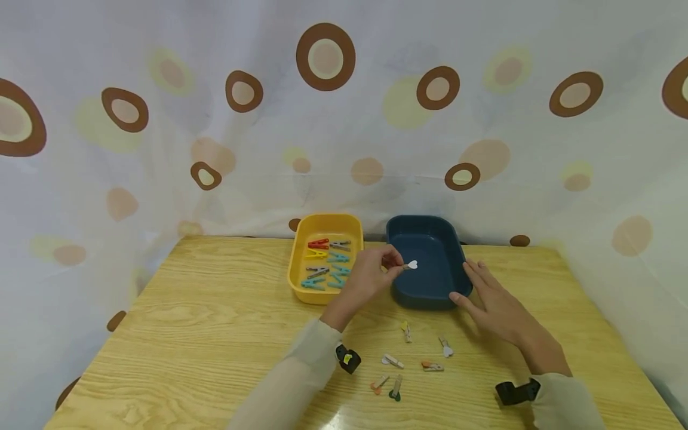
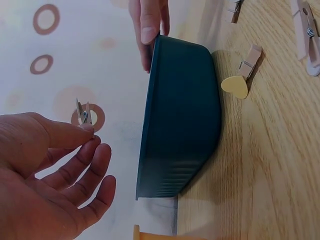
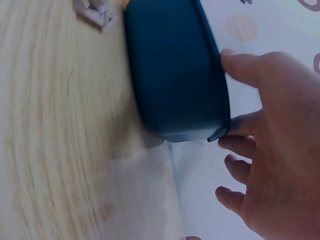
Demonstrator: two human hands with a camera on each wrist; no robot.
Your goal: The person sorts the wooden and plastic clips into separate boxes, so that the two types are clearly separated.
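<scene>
While the left hand [image 1: 372, 272] pinches the white-heart mini clothespin [image 1: 411, 265] above the navy tray [image 1: 430, 258], heart pointing right, the right hand [image 1: 500, 307], spread wide, touches its right rim.

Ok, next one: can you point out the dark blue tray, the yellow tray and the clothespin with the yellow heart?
Dark blue tray [image 1: 430, 260]: head view, on its bare inside floor.
Yellow tray [image 1: 309, 297]: head view, on its front wall.
Clothespin with the yellow heart [image 2: 236, 86]: left wrist view, on the heart.
</scene>
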